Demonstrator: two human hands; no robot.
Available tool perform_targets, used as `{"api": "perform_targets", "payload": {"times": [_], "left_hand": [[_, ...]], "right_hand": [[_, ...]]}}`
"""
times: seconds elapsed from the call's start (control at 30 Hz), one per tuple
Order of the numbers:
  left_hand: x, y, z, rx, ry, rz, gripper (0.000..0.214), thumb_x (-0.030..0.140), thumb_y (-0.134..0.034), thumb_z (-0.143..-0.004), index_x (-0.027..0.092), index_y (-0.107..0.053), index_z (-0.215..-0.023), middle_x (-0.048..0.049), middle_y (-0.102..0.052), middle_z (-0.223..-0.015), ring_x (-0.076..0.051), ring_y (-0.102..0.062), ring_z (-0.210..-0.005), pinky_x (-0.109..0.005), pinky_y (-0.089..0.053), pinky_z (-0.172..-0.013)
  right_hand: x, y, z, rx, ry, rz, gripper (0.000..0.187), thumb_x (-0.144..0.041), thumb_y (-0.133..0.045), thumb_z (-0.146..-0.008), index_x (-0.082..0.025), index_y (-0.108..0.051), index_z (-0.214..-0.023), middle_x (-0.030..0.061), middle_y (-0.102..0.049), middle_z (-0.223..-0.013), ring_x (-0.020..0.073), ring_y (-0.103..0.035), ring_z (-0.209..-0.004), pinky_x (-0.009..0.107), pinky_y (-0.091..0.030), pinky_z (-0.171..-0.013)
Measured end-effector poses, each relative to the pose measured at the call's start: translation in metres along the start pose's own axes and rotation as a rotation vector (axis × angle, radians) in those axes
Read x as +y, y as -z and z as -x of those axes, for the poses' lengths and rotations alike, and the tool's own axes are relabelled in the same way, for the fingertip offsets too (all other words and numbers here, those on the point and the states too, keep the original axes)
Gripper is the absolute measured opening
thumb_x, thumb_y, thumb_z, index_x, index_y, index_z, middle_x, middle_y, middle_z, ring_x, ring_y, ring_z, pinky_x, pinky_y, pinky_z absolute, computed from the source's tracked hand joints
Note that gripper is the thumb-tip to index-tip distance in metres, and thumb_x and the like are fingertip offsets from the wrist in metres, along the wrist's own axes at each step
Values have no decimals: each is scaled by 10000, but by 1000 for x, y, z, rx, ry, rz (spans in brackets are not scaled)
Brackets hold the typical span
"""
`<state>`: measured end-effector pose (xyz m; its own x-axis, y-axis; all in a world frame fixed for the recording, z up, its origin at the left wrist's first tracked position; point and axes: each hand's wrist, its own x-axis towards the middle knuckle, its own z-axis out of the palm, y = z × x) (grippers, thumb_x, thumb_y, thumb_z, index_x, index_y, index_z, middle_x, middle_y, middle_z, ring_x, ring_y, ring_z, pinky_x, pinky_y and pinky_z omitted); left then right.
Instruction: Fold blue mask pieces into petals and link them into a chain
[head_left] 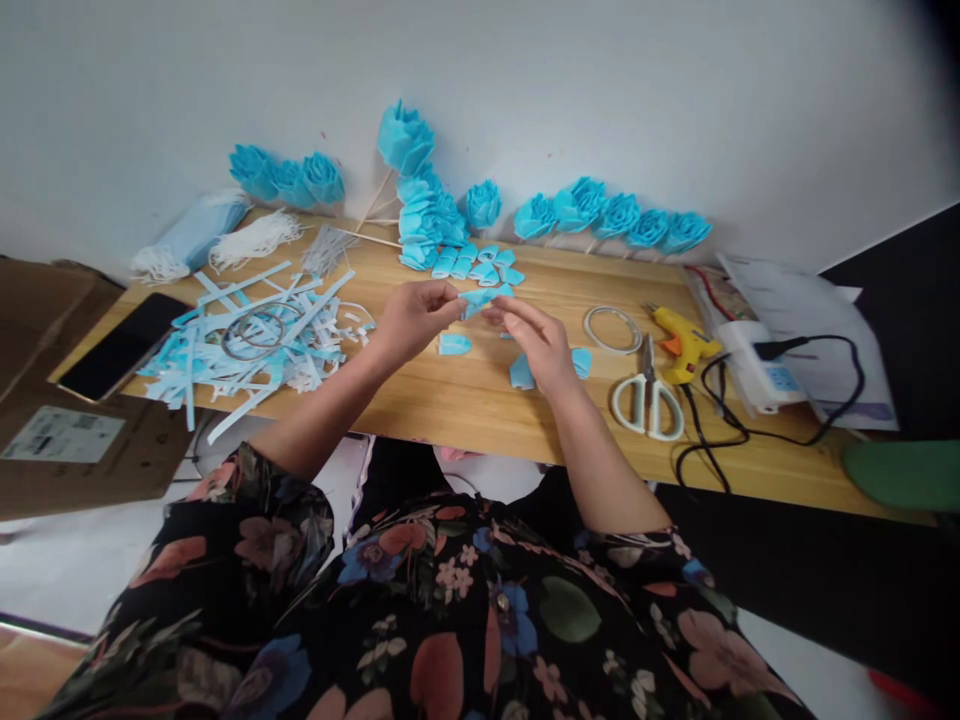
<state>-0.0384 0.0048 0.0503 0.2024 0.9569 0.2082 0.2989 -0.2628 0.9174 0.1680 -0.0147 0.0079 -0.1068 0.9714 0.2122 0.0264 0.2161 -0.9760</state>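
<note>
A small blue fabric petal (480, 300) is pinched between both hands above the table. My left hand (418, 318) grips its left end with thumb and fingertips. My right hand (536, 340) holds the right side, its fingers closed near the edge. Just below my left fingertips lies a single blue petal (454, 345). Blue pieces (522, 372) stick out beside and partly beneath my right hand. Behind the hands, several folded petals (480, 263) sit in rows.
Blue fabric flowers (592, 205) lean along the wall. To the left are a heap of cut strips (247, 335), a phone (120, 345) and masks (196, 230). Scissors (646, 395), a yellow glue gun (684, 340), a wire coil (612, 330) and a corded power strip (757, 365) lie right.
</note>
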Motion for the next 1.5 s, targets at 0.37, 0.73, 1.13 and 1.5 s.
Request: {"api": "perform_targets", "payload": {"times": [0.37, 0.73, 1.13, 1.5], "left_hand": [[-11, -7, 3, 74, 10, 153, 284, 413, -540, -1000, 165, -649, -916, -64, -707, -896, -121, -630, -707, -242, -499, -636], [-15, -44, 26, 119, -380, -380, 407, 294, -826, -762, 202, -615, -1098, -121, -691, -1166, -290, -627, -1112, -428, -497, -970], [-17, -26, -1, -48, 114, 229, 170, 340, -690, -754, 186, -623, -731, 10, -597, -649, -122, -514, -605, -257, -410, -602], [-28, -16, -11, -285, 218, 426, 232, 377, -778, -704, 174, -667, -710, -22, -662, -655, -118, -585, -604, -261, -480, -629]], "right_hand": [[6, 0, -7, 129, -15, -49, 420, -634, -738, -803, -252, -777, -974, -1, -742, -833, 158, -692, -797, 317, -579, -769], [3, -1, -7, 168, -70, -58, 432, -668, -728, -784, -243, -739, -862, -10, -699, -776, 131, -648, -740, 281, -553, -725], [8, 0, -6, 161, -86, -63, 519, -734, -718, -772, -237, -776, -910, 42, -780, -874, 180, -706, -828, 323, -573, -766], [3, 6, -7, 114, -79, -104, 390, -561, -749, -815, -281, -781, -1085, 20, -776, -1010, 172, -708, -935, 304, -585, -781]]}}
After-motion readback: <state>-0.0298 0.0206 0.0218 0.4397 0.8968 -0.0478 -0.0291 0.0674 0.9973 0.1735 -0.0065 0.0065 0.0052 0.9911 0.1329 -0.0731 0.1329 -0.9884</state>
